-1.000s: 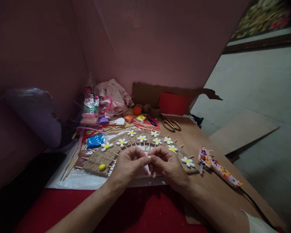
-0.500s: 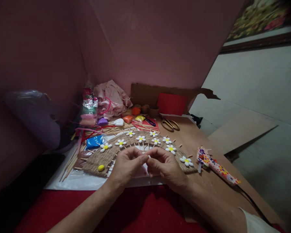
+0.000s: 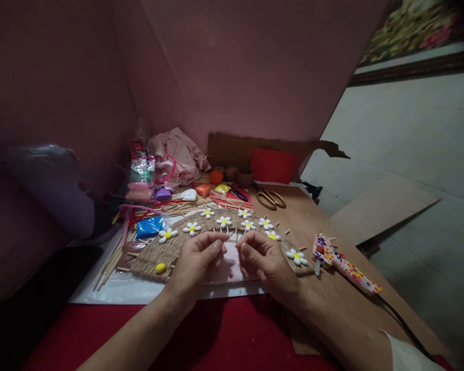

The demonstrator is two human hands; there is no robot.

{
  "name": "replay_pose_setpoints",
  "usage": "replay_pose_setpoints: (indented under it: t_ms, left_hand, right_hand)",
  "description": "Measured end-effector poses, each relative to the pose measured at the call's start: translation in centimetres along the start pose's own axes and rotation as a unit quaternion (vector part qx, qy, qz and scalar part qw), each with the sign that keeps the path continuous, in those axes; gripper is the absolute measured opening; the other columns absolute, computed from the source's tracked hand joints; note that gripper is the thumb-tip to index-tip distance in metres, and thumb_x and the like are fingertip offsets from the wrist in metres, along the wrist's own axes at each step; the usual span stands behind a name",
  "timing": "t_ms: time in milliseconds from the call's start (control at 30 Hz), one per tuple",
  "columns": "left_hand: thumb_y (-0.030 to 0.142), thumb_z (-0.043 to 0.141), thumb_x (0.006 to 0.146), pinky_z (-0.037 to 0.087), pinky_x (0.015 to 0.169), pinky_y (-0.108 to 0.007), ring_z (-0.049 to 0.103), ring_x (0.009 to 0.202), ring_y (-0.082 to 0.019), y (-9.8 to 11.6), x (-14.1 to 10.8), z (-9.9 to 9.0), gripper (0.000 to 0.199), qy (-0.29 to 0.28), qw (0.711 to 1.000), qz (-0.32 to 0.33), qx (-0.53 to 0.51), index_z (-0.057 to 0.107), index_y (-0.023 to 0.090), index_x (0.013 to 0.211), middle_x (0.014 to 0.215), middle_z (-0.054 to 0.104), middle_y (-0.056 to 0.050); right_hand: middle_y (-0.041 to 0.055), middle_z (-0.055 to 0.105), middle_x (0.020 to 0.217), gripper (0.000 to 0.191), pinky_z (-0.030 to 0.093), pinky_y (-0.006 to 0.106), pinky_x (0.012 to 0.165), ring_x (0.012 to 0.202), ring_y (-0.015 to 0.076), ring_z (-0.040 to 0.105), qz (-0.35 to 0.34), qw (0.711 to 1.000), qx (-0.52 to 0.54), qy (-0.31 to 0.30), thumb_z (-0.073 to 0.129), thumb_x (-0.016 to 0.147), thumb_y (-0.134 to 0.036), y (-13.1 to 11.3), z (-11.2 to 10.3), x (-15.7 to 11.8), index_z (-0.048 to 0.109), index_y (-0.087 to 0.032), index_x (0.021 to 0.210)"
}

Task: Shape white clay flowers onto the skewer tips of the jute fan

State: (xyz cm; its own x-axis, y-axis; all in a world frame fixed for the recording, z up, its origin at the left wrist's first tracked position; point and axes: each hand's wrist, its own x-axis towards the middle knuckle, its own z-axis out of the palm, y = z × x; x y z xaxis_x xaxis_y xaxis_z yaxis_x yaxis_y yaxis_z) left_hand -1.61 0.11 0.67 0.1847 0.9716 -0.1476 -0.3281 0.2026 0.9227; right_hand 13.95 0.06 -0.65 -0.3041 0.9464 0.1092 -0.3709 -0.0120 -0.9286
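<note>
L hand (image 3: 195, 257) and R hand (image 3: 268, 263) are hovering apart w/ a narrow gap btwn them; both thumbs are bending in close to the curled index fingers. Whether either pair is pinching a small bit, can't tell: the detail is too dark. Clock positions are taking that gap as centre, 12 pointing away from the wearer.

Directly below, a pale pink flat sheet w/ red specks (image 3: 226, 273) is showing. Around it, an arched panel of tan wound twine (image 3: 149, 259) is lying flat, curving from 9 through 12 to 3, its inner edge partly hidden by the hands. White-petalled flowers w/ yellow centres (image 3: 167, 235) are dotting the panel; a plain yellow oval piece (image 3: 160, 268) is resting near its L end, approx. 8:30. Thin wooden sticks are poking out along both edges.

Farther out: a bright blue plastic-wrapped packet (image 3: 149, 226) is lying at approx. 9:30; an orange packet (image 3: 203, 190) at 11; gold-handled scissors (image 3: 270, 200) are lying at 1, near an upright red rectangular card (image 3: 274, 166); a floral-patterned, gun-shaped tool (image 3: 346, 265) w/ black cord is lying at 3.
</note>
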Motion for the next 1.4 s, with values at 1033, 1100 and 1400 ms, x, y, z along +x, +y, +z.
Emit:
replay_pose_setpoints:
  t_ms: [1033,1100,1400]
  left_hand:
    - [0.040,0.067,0.072,0.021,0.029,-0.014,0.038,0.031,-0.003,0.5,0.3,-0.4,0.028,-0.032,0.998,-0.013,-0.043,0.059,0.014,0.075,0.051,0.055,0.003]
    - [0.032,0.070,0.070,0.026,0.032,-0.014,0.042,0.035,-0.003,0.2,0.3,-0.5,0.022,-0.046,0.997,-0.005,-0.054,0.061,0.014,0.079,0.058,0.058,0.002]
    - [0.036,0.068,0.073,0.027,0.042,-0.016,0.038,0.040,-0.003,0.2,-0.7,0.5,0.026,-0.107,0.994,-0.030,0.019,0.058,0.014,0.066,0.049,0.050,0.005]
  right_hand:
    - [-0.0038,0.059,0.058,0.022,0.046,0.015,0.036,0.039,0.0042,0.049,-0.004,0.999,-0.004,0.040,0.068,0.075,-0.036,-0.1,0.1,0.1,0.060,-0.016,0.081]
    - [-0.0031,0.062,0.061,0.023,0.050,0.018,0.043,0.045,0.0066,0.055,-0.005,0.999,-0.008,0.040,0.072,0.072,-0.030,-0.1,0.2,0.1,0.059,-0.018,0.086]
    - [-0.0016,0.060,0.072,0.003,0.047,0.024,0.066,0.069,0.0108,0.057,-0.150,0.969,-0.191,0.051,0.070,0.073,-0.020,-0.1,0.3,-0.3,0.068,-0.021,0.075]
